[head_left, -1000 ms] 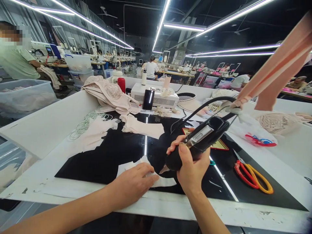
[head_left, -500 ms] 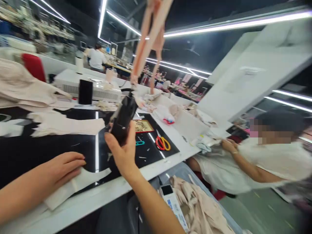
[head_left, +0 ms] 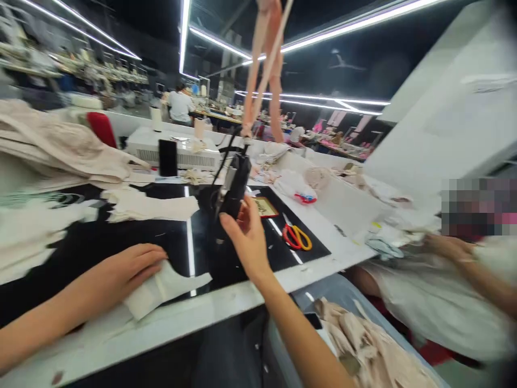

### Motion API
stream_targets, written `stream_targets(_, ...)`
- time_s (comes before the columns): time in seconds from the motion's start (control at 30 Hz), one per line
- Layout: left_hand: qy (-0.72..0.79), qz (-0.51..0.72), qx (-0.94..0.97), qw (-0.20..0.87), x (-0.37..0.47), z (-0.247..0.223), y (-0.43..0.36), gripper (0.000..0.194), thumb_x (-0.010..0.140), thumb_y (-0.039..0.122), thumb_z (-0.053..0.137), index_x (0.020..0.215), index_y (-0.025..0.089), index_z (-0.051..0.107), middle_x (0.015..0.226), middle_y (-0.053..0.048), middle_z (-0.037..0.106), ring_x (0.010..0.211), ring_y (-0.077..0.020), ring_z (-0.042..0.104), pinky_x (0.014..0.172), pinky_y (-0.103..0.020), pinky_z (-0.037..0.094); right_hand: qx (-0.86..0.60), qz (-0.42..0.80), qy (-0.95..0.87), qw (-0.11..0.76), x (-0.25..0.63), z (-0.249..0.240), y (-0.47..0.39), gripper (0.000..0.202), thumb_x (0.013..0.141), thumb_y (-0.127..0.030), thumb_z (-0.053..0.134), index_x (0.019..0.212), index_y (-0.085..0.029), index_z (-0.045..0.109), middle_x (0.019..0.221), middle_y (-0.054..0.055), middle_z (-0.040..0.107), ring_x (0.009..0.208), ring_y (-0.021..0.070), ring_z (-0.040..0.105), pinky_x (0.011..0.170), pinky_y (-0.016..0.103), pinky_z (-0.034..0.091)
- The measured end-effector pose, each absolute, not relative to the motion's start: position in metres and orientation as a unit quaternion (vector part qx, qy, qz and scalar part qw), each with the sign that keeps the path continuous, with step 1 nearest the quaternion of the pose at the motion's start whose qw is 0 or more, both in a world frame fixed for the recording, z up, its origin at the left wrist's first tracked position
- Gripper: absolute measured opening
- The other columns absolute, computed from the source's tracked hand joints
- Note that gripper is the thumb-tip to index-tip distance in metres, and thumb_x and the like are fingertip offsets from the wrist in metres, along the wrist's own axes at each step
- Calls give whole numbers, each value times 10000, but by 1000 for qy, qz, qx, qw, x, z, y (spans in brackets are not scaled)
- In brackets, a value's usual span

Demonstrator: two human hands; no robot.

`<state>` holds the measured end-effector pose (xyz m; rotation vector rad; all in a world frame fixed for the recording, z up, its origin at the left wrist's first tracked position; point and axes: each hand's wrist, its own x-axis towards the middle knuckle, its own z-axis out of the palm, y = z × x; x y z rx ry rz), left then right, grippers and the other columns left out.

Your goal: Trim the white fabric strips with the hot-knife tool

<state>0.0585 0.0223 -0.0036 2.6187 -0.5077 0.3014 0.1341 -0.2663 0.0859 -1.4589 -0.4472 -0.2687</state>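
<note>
In the head view, my left hand (head_left: pixel 137 269) lies flat at the front of the table, fingers stretched out, on a curved pale fabric piece (head_left: pixel 177 283). My right hand (head_left: pixel 250 237) is closed round the lower part of a black corded hand tool (head_left: pixel 236 186); its exact kind is hard to make out. The tool hangs tilted from pink fabric strips (head_left: pixel 252 81) above the black tabletop (head_left: pixel 169 231). Its lower end is dark and blurred. A stack of pale cut fabric pieces (head_left: pixel 153 207) lies just beyond my left hand.
Scissors with red and yellow handles (head_left: pixel 297 237) lie right of my right hand, near a small framed card (head_left: pixel 265 207). Pale fabric heaps (head_left: pixel 60 145) sit at the left. A bin of beige cloth (head_left: pixel 363 345) stands below the table edge. A co-worker's hand (head_left: pixel 448 248) is at the right.
The view has swung left, so things appear farther right. My right hand stays on the tool, which now stands more upright. My left hand remains on the fabric.
</note>
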Motion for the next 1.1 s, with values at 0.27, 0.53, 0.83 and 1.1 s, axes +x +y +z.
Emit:
stream_targets(0.27,-197,133,954,182,48,45,10,245,1070,153,453,1195,175,662,1199,-62,696,1144,-182,660,1046,-347,559,-657,-132,-219,709,146,98,-252,415,797,-529,832,1071,-259,675,998,15,745,837,195,693,790,358,558)
stream_targets(0.53,-238,133,941,200,46,39,-5,261,1020,72,521,1200,172,683,1200,-66,693,1117,-198,668,989,-323,578,-653,-166,-205,710,129,89,-226,390,795,-470,843,1028,-263,609,894,-4,696,713,174,637,711,358,531)
stream_targets(0.83,-255,95,943,190,48,26,-7,347,981,23,521,1240,170,699,1204,-82,689,1087,-216,678,947,-328,592,-582,-112,-238,770,104,77,-212,341,843,-355,797,1104,-285,589,821,-33,701,631,139,655,628,299,574)
stream_targets(1.1,-263,98,937,206,43,24,-4,296,1015,60,504,1195,173,710,1200,-74,690,1081,-199,676,952,-301,578,-580,-114,-231,773,104,69,-215,359,842,-334,798,1133,-289,594,832,-21,693,641,142,659,634,299,582)
